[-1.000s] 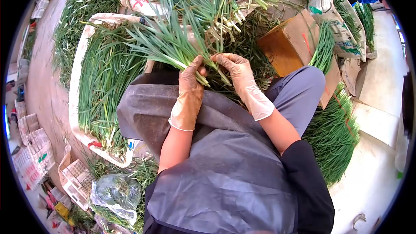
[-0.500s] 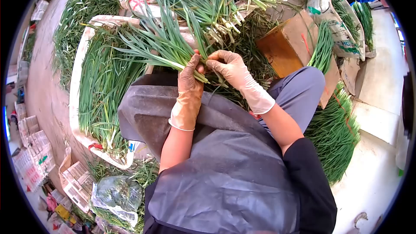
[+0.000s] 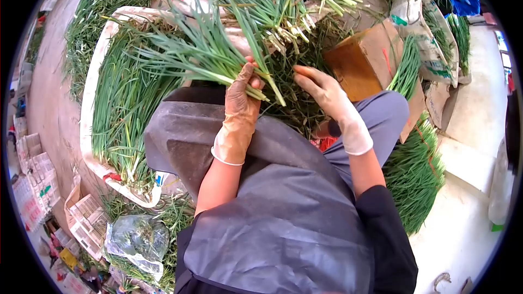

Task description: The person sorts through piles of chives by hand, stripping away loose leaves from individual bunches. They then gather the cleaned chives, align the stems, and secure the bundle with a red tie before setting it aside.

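Note:
My left hand (image 3: 242, 90), in a soiled translucent glove, is closed round a bunch of green stalks (image 3: 218, 57) above my lap. The pale stalk ends stick out to the right of the fingers, and the leaves fan out to the upper left. Off to the right of the bunch is my gloved right hand (image 3: 321, 90), its thumb and fingers drawn together; whether anything small is between them is hidden. A pile of loose stalks (image 3: 267, 0) lies beyond both hands.
A white-rimmed crate (image 3: 87, 109) of long green stalks stands at the left. To the right are a cardboard box (image 3: 357, 60), a bound green bundle (image 3: 408, 68) and a larger bundle (image 3: 417, 179). A clear plastic bag (image 3: 139, 239) lies at the lower left.
My right hand has left the bunch and moved right. The left hand still holds the stalks, whose leaves have swung a little left. The view has shifted slightly.

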Available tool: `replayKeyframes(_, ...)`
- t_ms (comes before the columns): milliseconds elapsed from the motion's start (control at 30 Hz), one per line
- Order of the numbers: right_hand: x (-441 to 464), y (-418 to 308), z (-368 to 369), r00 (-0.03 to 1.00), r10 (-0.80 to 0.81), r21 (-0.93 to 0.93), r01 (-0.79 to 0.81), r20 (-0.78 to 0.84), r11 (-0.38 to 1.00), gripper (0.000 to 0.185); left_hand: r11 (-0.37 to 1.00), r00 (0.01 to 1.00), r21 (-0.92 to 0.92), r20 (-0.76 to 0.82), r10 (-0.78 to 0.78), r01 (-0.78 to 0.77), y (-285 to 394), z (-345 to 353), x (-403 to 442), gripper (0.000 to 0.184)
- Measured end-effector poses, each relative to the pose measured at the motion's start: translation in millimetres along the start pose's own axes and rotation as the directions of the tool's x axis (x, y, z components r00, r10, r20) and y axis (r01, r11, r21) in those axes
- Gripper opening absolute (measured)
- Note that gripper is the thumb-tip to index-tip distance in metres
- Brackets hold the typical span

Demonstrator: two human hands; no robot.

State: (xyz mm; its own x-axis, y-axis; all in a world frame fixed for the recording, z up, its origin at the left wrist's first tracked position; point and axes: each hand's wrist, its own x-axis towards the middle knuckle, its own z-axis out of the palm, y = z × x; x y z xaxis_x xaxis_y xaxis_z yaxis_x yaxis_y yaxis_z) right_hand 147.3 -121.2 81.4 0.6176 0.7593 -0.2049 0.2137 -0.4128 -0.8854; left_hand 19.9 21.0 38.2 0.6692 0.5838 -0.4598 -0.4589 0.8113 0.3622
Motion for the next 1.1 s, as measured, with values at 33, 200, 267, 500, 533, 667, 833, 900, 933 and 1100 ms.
replayKeyframes(33, 4, -19, 9, 0.978, 0.072, 0.166, -0.106, 0.196, 0.981, 0.035, 0.997, 0.997, -0.015, 0.034, -0.069, 0.069, -5, 0, -4, 0.025)
replayKeyframes(200, 31, -26, 26, 0.972, 0.000, 0.242, 0.058, -0.235, 0.969, 0.017, 0.954, 0.967, 0.281, -0.194, 0.163, -0.105, 9, -1, 6, 0.025)
replayKeyframes(267, 46, -14, 12, 0.578, -0.718, -0.727, 0.288, -0.388, 0.624, 0.018, 0.942, 0.943, 0.302, -0.245, 0.224, -0.146, 15, -7, 2, 0.025)
replayKeyframes(500, 15, 2, 63, 0.634, -0.772, -0.789, 0.453, -0.043, 0.416, 0.030, 0.969, 0.978, 0.244, -0.208, 0.017, 0.035, 0, -3, -4, 0.022)
replayKeyframes(533, 11, 1, 64, 0.641, -0.766, -0.765, 0.465, -0.057, 0.446, 0.028, 0.960, 0.973, 0.268, -0.230, -0.016, 0.079, 0, -7, -3, 0.020)
replayKeyframes(667, 4, 15, 49, 0.726, -0.681, -0.738, 0.410, -0.092, 0.537, 0.015, 0.964, 0.985, 0.264, -0.163, 0.060, -0.015, 3, -6, -5, 0.016)
replayKeyframes(833, 8, 48, 29, 0.991, 0.121, 0.270, -0.131, 0.052, 0.954, 0.046, 0.981, 0.980, 0.167, -0.157, 0.126, -0.100, 11, -3, 0, 0.014)
replayKeyframes(900, 15, 24, 31, 0.935, 0.248, 0.503, -0.347, 0.254, 0.792, 0.049, 0.975, 0.989, 0.222, -0.140, 0.051, -0.019, 4, -3, -1, 0.013)
replayKeyframes(933, 19, 13, 39, 0.931, 0.213, 0.518, -0.345, 0.297, 0.783, 0.046, 0.974, 0.989, 0.226, -0.136, 0.050, -0.018, 0, -7, 0, 0.013)
replayKeyframes(1100, 35, 10, 84, 0.991, 0.137, 0.647, -0.108, 0.006, 0.755, 0.022, 0.922, 0.976, 0.382, -0.217, 0.018, 0.067, -10, -5, -10, 0.017)
